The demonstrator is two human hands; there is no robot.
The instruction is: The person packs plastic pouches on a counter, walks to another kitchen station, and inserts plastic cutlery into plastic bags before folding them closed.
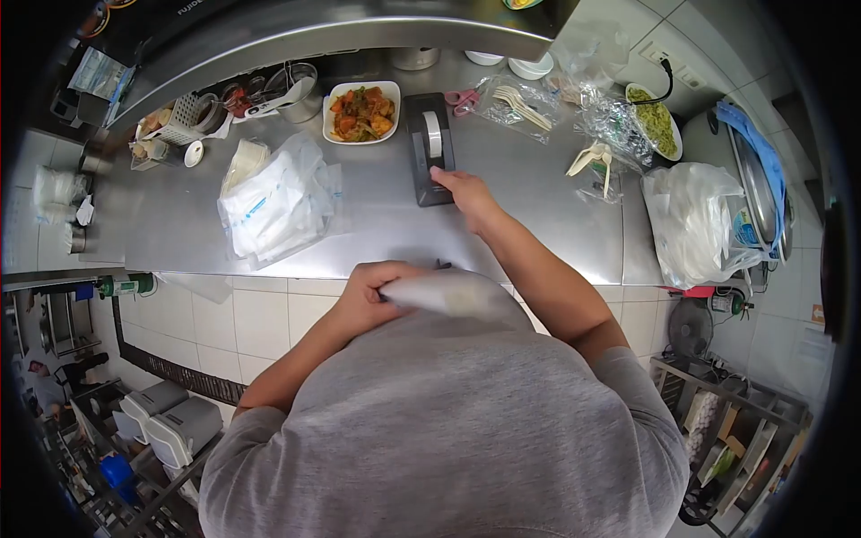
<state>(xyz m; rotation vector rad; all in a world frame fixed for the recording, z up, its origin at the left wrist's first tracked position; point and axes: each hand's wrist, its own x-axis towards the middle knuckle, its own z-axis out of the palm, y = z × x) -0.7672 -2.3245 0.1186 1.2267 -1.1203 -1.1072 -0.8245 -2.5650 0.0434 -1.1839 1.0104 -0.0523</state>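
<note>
My left hand is closed around one end of a whitish, roll-shaped bundle, held close to my belly in front of the counter edge. Motion blurs the bundle, so its contents cannot be made out. At the front end of a black tape dispenser, my right hand has its fingers closed on the part by the cutter. Whether a strip of tape is between those fingers is too small to tell. The dispenser's pale tape roll shows behind the fingertips.
On the steel counter lie white plastic bags at left. A dish of cooked food, pink scissors, packed wooden cutlery and foil stand further back. A plastic bag and a large pot are at right.
</note>
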